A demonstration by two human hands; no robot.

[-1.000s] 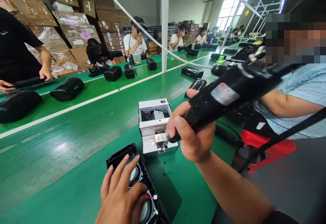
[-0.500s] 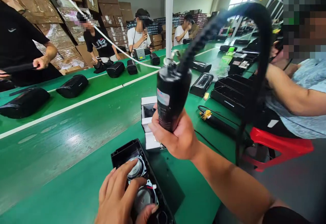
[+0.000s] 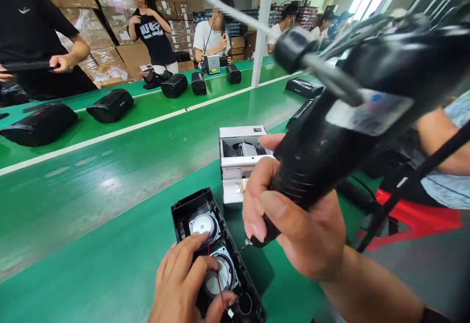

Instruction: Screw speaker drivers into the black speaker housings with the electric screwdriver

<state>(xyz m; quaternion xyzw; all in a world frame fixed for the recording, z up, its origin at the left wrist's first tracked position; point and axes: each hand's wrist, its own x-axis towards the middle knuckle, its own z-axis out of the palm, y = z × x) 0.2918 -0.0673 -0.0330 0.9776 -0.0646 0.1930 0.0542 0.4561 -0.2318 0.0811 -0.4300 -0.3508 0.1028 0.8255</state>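
One screwdriver [image 3: 316, 142], long axis diagonal, tip [image 3: 248, 242] lower-left

Head cam looks fwd/down over hands, close; bg far.

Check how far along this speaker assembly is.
Done: two round, silver-coloured speaker drivers sit in the long black plastic housing. In hand: the right hand grips a black cylindrical power screwdriver; the left hand rests on the drivers. Left, probably: screwing them down, though I can't tell if any screws are in, and connecting the small white plug, whose end is loose.
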